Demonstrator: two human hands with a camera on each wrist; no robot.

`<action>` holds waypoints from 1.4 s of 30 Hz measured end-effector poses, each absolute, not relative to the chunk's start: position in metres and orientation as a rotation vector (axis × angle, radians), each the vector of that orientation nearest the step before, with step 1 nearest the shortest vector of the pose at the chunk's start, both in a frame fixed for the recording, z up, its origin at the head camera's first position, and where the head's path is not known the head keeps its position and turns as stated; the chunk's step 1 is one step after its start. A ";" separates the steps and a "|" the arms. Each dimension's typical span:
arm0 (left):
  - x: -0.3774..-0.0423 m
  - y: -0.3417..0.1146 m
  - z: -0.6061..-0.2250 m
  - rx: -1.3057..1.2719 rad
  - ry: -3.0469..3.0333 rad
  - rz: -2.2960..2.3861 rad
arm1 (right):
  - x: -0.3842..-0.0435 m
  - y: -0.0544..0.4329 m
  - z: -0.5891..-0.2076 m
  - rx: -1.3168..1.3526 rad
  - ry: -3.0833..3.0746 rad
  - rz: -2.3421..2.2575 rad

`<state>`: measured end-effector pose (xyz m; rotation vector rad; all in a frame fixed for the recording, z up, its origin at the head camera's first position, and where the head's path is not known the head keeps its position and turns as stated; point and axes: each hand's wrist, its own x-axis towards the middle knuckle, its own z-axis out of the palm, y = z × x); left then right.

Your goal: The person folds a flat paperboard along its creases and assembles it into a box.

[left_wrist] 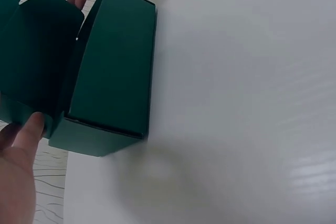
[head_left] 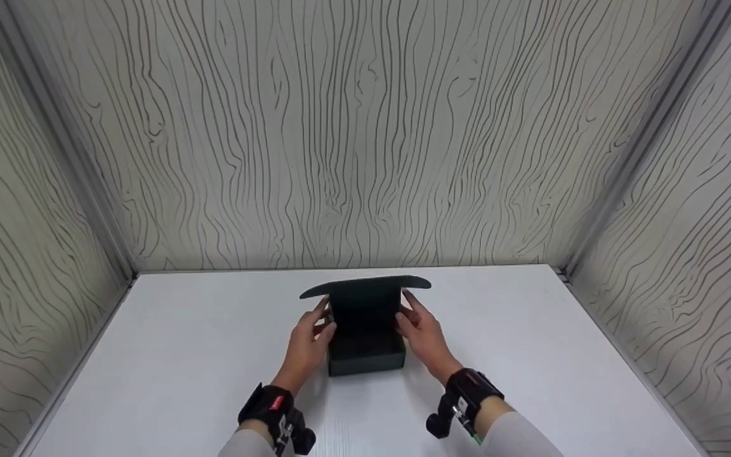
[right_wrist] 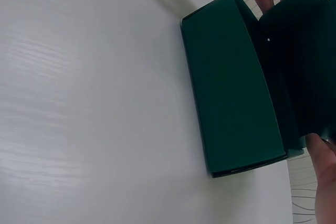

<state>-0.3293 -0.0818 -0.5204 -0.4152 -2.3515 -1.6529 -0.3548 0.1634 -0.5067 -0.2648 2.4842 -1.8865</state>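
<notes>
A dark green cardboard box (head_left: 367,364) stands on the white table with its lid (head_left: 365,293) raised at the back. On the left, my left hand (head_left: 307,337) pinches the lid's side flap, thumb inside and fingers behind. The right hand (head_left: 424,333) pinches the opposite flap in the same way. In the left wrist view, the left thumb (left_wrist: 32,127) lies against the flap beside the box's front wall (left_wrist: 116,59). The right wrist view has the right thumb (right_wrist: 316,142) on its flap. The inside of the box is dark, and its bottom is hard to make out.
The white table (head_left: 213,330) reaches back to a wall panel (head_left: 353,139) with a wood-grain pattern. Similar panels stand at left and right, joined by grey corner posts (head_left: 64,139). Each wrist wears a black strap (head_left: 270,404) with a small camera.
</notes>
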 end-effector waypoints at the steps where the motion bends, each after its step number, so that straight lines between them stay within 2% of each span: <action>1: -0.330 -0.083 -0.521 -0.430 -2.346 -1.657 | -0.355 0.165 -0.507 -0.269 2.469 -1.894; 23: -0.326 -0.092 -0.531 -0.490 -2.265 -1.811 | -0.357 0.178 -0.521 -0.384 2.257 -2.006; 42: -0.321 -0.096 -0.546 -0.330 -2.366 -1.746 | -0.354 0.187 -0.535 -0.324 2.305 -1.985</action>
